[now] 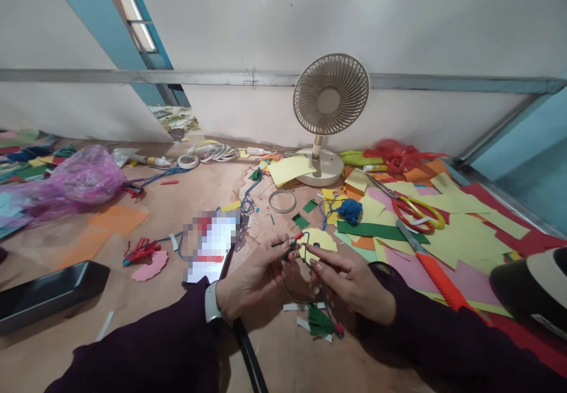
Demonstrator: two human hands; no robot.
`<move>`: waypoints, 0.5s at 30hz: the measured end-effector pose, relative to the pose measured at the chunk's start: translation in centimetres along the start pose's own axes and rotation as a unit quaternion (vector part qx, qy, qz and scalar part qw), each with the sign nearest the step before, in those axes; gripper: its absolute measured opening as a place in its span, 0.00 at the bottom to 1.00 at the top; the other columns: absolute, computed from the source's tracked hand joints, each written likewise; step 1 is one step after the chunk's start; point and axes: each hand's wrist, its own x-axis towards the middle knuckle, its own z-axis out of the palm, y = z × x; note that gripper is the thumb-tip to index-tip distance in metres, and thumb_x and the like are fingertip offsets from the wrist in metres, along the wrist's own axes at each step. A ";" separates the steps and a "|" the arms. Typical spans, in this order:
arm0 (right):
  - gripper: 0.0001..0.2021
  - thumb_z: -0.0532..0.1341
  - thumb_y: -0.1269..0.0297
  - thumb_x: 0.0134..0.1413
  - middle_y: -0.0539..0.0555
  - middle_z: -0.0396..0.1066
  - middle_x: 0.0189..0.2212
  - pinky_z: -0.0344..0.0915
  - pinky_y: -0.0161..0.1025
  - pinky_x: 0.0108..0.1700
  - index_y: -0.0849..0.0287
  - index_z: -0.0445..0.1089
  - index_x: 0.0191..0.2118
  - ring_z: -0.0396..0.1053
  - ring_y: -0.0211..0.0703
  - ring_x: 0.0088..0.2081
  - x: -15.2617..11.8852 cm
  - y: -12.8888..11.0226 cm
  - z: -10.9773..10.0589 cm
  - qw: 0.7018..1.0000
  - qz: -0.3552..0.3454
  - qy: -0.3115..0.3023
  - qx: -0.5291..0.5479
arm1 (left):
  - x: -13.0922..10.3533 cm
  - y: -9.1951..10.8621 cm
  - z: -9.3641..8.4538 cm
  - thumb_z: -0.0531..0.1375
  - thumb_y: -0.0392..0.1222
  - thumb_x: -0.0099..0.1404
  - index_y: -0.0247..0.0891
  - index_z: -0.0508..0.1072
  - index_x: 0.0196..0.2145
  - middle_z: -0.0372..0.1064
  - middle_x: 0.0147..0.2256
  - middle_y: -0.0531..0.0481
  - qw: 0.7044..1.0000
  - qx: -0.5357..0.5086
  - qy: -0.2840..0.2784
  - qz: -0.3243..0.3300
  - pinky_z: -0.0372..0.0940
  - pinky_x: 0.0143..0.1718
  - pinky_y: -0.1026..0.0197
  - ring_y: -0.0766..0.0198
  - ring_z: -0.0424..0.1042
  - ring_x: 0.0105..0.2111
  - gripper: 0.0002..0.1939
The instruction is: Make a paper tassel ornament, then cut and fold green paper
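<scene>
— Dark sleeves point(155, 340) are noted nearest the lens, with a black strap point(251, 357) between them. What is held?

— Green paper piece point(287, 253), red at its tip, is pinched by the left hand point(259, 275). Blue cord point(328, 310) is pinched by the right hand point(354, 281), just beside the left; one strand is seen below the right hand, near a green tassel point(319, 321).

— How is handling rated?

— By judgement only: both are light. The cord is taken as soft and limp, best gripped close to the paper so that little slack is left. The paper is rated easily creased or torn, best held at the red tip, which appears tightly wound. A thin ring point(301, 302), below the fingertips, is judged stiff, perhaps slippery, best taken by its rim.

— What cannot be recorded?

— Contact between the two hands is not settled. Any join of paper and cord is covered by fingers. Whether the ring is held or merely lies beneath cannot be told. Yellow disc point(325, 238), beyond the hands, is partly hidden. Phone point(221, 236), left of the left hand, is masked by blocks and unreadable. Black-and-white object point(531, 298), far right of the right hand, is cut off; unidentified.
</scene>
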 end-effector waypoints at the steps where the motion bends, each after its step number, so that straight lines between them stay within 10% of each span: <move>1: 0.18 0.56 0.61 0.58 0.53 0.74 0.24 0.66 0.39 0.32 0.61 0.70 0.52 0.69 0.40 0.26 0.0 0.2 0.3 1.000 -0.004 0.016 -0.018 | 0.0 -0.2 0.1 0.71 0.34 0.52 0.36 0.73 0.34 0.71 0.30 0.55 1.000 -0.010 -0.002 -0.007 0.67 0.31 0.77 0.76 0.71 0.26 0.13; 6: 0.25 0.58 0.56 0.58 0.49 0.70 0.23 0.63 0.36 0.26 0.63 0.61 0.58 0.66 0.37 0.22 0.1 1.0 1.0 0.998 0.041 0.026 0.044 | -0.3 -1.0 0.7 0.72 0.35 0.51 0.35 0.75 0.35 0.72 0.31 0.53 0.999 -0.030 -0.028 -0.032 0.66 0.30 0.76 0.75 0.70 0.27 0.14; 15: 0.13 0.62 0.52 0.53 0.48 0.66 0.21 0.62 0.33 0.24 0.58 0.69 0.31 0.63 0.35 0.21 0.3 -0.1 0.6 0.987 0.079 -0.005 0.142 | -0.3 -1.4 0.7 0.72 0.35 0.50 0.34 0.73 0.31 0.72 0.29 0.53 1.000 0.003 -0.003 -0.016 0.65 0.30 0.73 0.73 0.70 0.26 0.12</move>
